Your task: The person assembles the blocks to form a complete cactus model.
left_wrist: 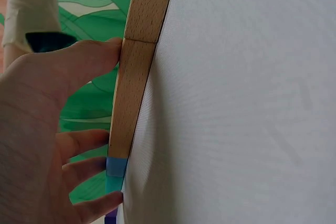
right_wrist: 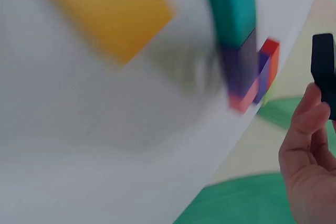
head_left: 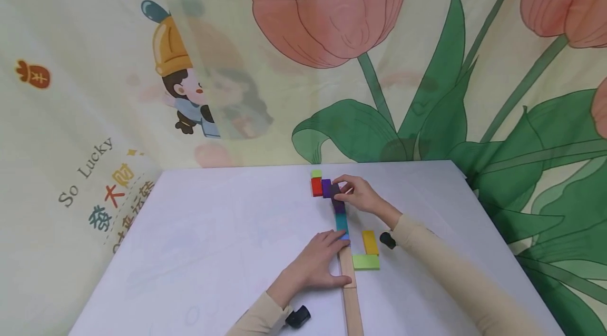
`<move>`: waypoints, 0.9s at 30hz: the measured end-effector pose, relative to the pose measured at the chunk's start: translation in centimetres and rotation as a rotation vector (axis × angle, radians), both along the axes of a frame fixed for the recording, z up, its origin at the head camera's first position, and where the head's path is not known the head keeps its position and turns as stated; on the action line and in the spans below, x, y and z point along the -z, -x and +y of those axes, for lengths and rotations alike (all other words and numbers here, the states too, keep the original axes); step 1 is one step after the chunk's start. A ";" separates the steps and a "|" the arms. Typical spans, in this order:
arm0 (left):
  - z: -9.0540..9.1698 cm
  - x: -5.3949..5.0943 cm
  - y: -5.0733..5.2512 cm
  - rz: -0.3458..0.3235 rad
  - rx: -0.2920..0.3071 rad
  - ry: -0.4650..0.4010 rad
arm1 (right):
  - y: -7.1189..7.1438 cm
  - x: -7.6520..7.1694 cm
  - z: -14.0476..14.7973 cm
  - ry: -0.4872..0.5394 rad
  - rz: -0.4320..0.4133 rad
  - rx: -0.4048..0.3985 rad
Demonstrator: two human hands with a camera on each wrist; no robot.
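Near the table's far edge, my right hand (head_left: 359, 195) pinches a dark block (right_wrist: 323, 64) between thumb and fingers, held up off the table in the right wrist view. A purple block (head_left: 326, 188) and a red block (head_left: 316, 187) stand just left of it. My left hand (head_left: 315, 263) rests along a row of blocks, fingers spread and fairly straight. Its thumb touches a wooden block (left_wrist: 134, 98) near a joint, and its fingertips lie by the light blue block (left_wrist: 116, 167) and the teal block (left_wrist: 113, 184). The row runs away from me, end to end.
Right of the row, a yellow block (head_left: 370, 242) and a light green block (head_left: 366, 262) lie on the white table (head_left: 199, 252). Another light green block (head_left: 316, 173) stands behind the red one. A printed cloth (head_left: 351, 115) hangs behind the table.
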State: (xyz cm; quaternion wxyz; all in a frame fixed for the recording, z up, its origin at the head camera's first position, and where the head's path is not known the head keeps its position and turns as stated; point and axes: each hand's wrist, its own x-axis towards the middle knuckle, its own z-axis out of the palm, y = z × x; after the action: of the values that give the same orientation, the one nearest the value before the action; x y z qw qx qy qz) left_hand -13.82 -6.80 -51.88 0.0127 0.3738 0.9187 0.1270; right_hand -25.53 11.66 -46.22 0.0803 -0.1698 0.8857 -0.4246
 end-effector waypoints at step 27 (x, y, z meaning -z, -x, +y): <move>0.0 0.1 -0.2 -0.062 -0.032 0.016 | -2.5 4.2 6.9 -0.016 -0.181 0.140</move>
State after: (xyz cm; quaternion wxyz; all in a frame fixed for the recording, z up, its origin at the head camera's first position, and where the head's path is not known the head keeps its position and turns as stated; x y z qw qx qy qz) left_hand -13.58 -6.77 -51.98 0.0422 0.3550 0.9246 0.1314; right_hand -23.07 18.55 -50.41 0.1316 -0.0680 0.8879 -0.4355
